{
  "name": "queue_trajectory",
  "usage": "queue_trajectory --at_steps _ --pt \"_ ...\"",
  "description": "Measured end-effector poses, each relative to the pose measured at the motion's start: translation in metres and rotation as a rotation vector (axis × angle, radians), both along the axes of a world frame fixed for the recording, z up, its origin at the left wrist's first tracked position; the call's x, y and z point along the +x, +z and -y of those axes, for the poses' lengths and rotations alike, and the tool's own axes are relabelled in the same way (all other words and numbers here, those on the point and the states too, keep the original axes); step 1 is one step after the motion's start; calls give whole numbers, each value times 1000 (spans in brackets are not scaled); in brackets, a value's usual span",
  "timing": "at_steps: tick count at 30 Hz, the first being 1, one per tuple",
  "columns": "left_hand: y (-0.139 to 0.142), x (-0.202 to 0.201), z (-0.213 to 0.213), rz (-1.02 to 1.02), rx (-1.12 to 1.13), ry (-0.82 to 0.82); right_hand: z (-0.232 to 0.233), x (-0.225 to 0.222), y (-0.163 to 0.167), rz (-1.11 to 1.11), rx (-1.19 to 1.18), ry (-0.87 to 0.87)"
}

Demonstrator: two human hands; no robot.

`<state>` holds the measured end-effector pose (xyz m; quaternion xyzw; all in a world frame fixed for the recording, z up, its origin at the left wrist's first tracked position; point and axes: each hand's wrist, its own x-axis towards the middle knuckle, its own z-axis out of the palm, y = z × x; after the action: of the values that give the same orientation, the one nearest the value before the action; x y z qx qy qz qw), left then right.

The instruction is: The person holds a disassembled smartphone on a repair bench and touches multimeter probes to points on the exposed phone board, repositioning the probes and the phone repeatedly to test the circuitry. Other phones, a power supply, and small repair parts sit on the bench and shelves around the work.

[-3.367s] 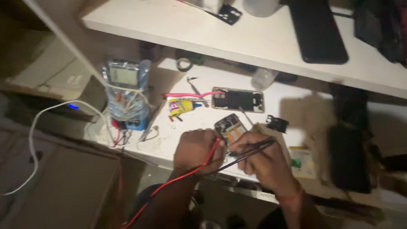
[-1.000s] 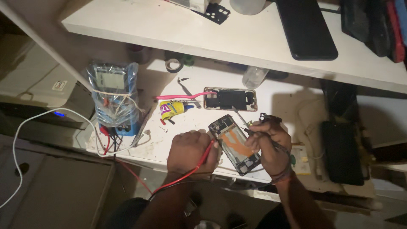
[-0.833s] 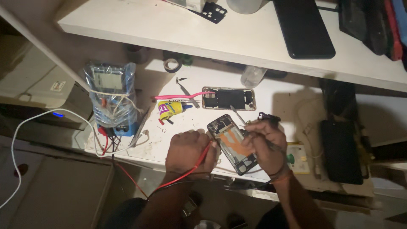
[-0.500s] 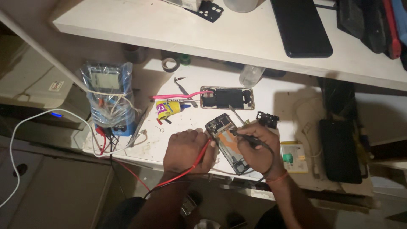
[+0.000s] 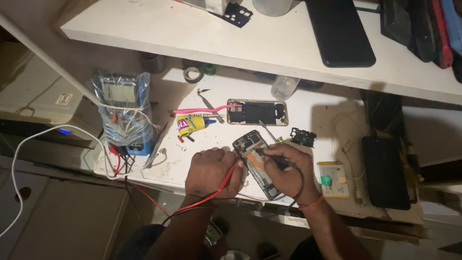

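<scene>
At the workbench's (image 5: 159, 168) front edge, the opened phone (image 5: 257, 163) has stayed put while the right hand (image 5: 286, 168), fingers pinching the black probe (image 5: 272, 158), has shifted onto its board; the left hand (image 5: 211, 171) still pinches the red probe (image 5: 226, 179) there.

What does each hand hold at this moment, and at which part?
The left hand holds the red probe near its tip end. The right hand holds the black probe along its shaft, with the tip on the opened phone.
</scene>
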<state>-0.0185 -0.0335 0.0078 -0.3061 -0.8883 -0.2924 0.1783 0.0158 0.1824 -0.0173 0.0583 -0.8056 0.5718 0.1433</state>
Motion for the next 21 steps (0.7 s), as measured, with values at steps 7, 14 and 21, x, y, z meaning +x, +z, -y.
queue_trajectory --at_steps 7,14,21 --pt "2 -1 1 32 -4 -11 2 -2 1 74 65 -25" --pt "-1 1 -1 -15 25 -2 4 1 2 -36 80 -30" --pt "6 0 -3 1 0 -5 7 3 1 -80 68 -43"
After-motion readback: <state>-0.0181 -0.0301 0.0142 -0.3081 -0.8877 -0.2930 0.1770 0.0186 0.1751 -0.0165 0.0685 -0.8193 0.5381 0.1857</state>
